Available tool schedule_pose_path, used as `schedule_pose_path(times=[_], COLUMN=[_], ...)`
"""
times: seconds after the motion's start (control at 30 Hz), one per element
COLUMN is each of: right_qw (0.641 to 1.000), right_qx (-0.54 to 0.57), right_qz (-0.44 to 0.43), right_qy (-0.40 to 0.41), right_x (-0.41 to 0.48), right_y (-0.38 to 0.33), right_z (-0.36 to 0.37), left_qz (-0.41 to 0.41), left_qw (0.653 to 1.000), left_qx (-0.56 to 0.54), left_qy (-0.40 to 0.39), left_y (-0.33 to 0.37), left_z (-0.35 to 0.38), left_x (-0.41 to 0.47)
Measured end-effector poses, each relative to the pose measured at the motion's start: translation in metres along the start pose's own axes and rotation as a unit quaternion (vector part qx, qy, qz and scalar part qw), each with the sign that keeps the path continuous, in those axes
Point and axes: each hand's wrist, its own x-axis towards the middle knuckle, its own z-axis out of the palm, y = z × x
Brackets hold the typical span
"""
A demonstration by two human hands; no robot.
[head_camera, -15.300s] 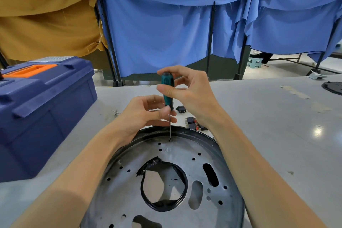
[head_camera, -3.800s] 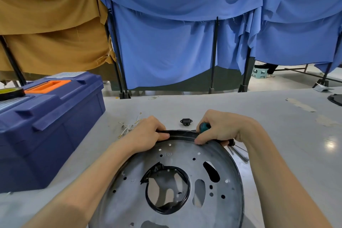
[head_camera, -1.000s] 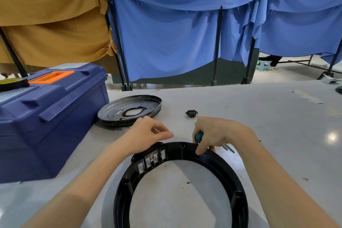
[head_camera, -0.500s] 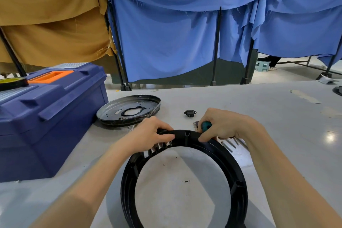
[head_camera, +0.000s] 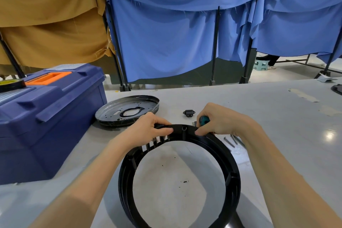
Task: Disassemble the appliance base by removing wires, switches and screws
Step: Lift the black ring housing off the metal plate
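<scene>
Both hands meet at the far rim of the black ring (head_camera: 233,189), which sits on the grey table (head_camera: 277,126) right in front of me, its near edge running out of view. My left hand (head_camera: 148,129) curls its fingers over the rim above the slotted section, thumb laid along the top. My right hand (head_camera: 222,122) is closed around the teal screwdriver (head_camera: 203,120) while one finger presses on the rim just right of the left grip. Both forearms reach straight in, flanking the ring. I cannot tell whether the gripped edge is lifted off the table.

Just beyond the grip lies a small black socket (head_camera: 189,113). Just right of it, under my right wrist, a few screws (head_camera: 229,141) lie loose. Left and beyond it rests the round metal plate (head_camera: 146,103), near the blue toolbox (head_camera: 46,116) that walls off that side. Right of the grip the table runs bare and wide. Blue curtains (head_camera: 166,42) hang past the far edge.
</scene>
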Motion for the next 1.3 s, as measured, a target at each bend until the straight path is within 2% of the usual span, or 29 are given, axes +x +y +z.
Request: schedule_pose_path(times=[0.17,0.3,0.37,0.43,0.5,0.67,0.83,1.0,1.07,1.17,1.3], right_qw=[1.0,0.999,0.999,0.999,0.998,0.997,0.995,0.992,0.985,0.983,0.993], right_qx=[0.003,0.028,0.03,0.036,0.045,0.05,0.065,0.075,0.102,0.085,0.009], right_qz=[0.001,0.021,0.026,0.032,0.039,0.056,0.054,0.038,0.026,0.026,0.038], right_qy=[-0.003,0.004,0.004,0.004,0.008,0.02,0.049,0.098,0.134,0.163,0.115], right_x=[-0.001,-0.001,-0.001,-0.001,0.0,0.0,-0.001,0.0,0.0,-0.001,0.0], right_y=[0.001,0.006,0.009,0.011,0.012,0.013,0.013,0.009,0.007,0.002,-0.007], right_z=[-0.002,-0.006,-0.007,-0.006,-0.006,-0.007,-0.008,-0.005,-0.006,-0.011,-0.007], left_qz=[-0.025,-0.038,-0.062,-0.094,-0.113,-0.137,-0.138,-0.135,-0.156,-0.201,-0.265], left_qw=[0.997,0.995,0.978,0.942,0.924,0.911,0.918,0.916,0.916,0.918,0.911], left_qx=[0.044,0.072,0.182,0.302,0.338,0.353,0.346,0.342,0.324,0.268,0.184], left_qy=[0.06,0.054,0.079,0.113,0.136,0.162,0.138,0.159,0.176,0.213,0.256], left_y=[-0.007,-0.008,-0.008,-0.007,-0.006,-0.001,-0.006,-0.013,-0.021,-0.034,-0.054], left_z=[-0.005,-0.011,-0.011,-0.01,-0.009,-0.01,-0.015,-0.02,-0.025,-0.034,-0.042], left_x=[0.0,-0.002,-0.002,-0.002,-0.003,-0.006,-0.008,-0.013,-0.018,-0.026,-0.034])
